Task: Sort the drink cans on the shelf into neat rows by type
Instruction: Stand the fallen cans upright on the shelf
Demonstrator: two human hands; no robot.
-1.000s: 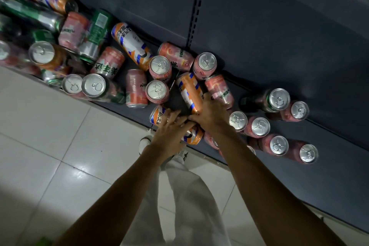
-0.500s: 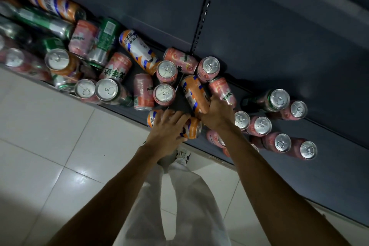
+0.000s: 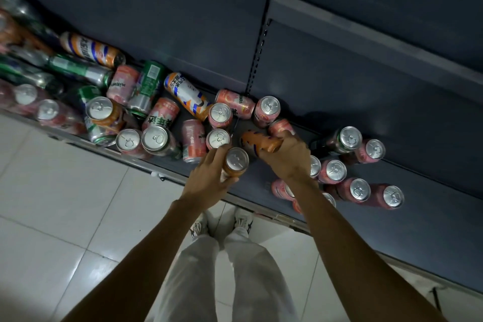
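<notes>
Two orange cans are gripped, the left hand (image 3: 209, 180) holding an upright can (image 3: 236, 162), the right hand (image 3: 288, 158) a tilted can (image 3: 258, 142).

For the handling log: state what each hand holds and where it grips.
The left hand grips an upright orange can round its side wall. The right hand grips a tilted orange can round its body near one end.

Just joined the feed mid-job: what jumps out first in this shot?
Both hands are on orange cans at the shelf's front edge: the left hand holds an upright orange can, the right hand grips a tilted one. To their left sprawls a jumble of pink, green and orange cans; to the right, pink cans stand upright in rows.
</notes>
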